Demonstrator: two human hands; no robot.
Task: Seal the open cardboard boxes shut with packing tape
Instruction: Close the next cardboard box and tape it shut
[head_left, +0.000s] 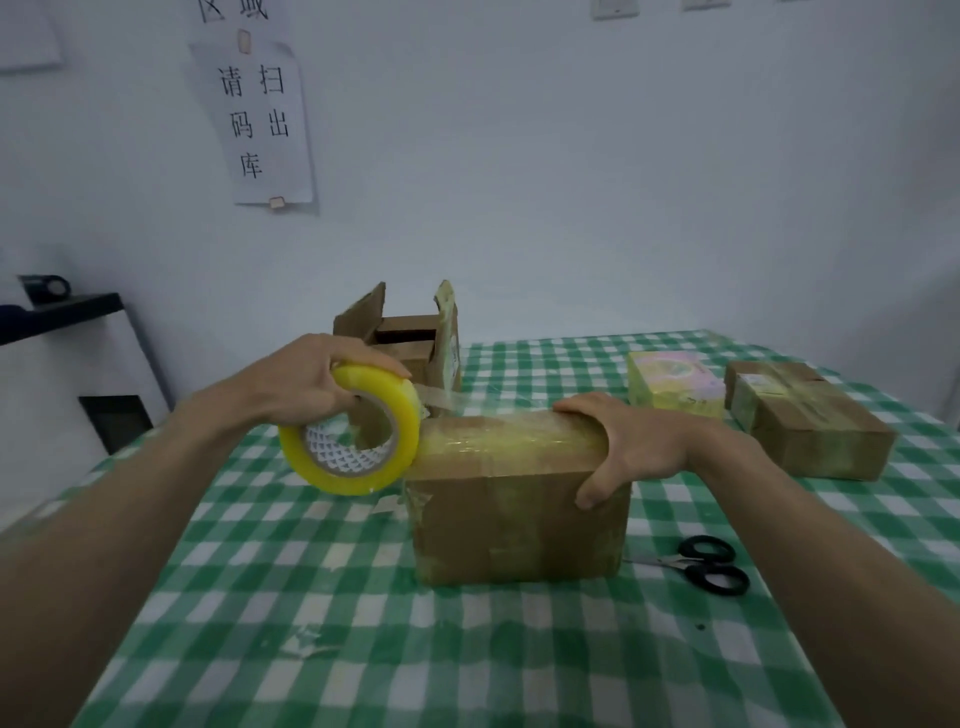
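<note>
A closed cardboard box (514, 519) stands in the middle of the table, with a strip of yellowish tape along its top. My right hand (631, 447) presses flat on the right end of that top, thumb hanging over the front face. My left hand (306, 382) grips a yellow roll of packing tape (353, 431) just off the box's left edge, and a stretch of tape runs from the roll onto the box top. Behind them stands another cardboard box (410, 338) with its flaps up and open.
Black-handled scissors (709, 564) lie to the right of the box in front. A taped flat cardboard box (810, 421) and a yellow-pink packet (675, 384) sit at the back right. The green checked tablecloth (363, 623) covers the table. A dark shelf unit (67, 332) stands at left.
</note>
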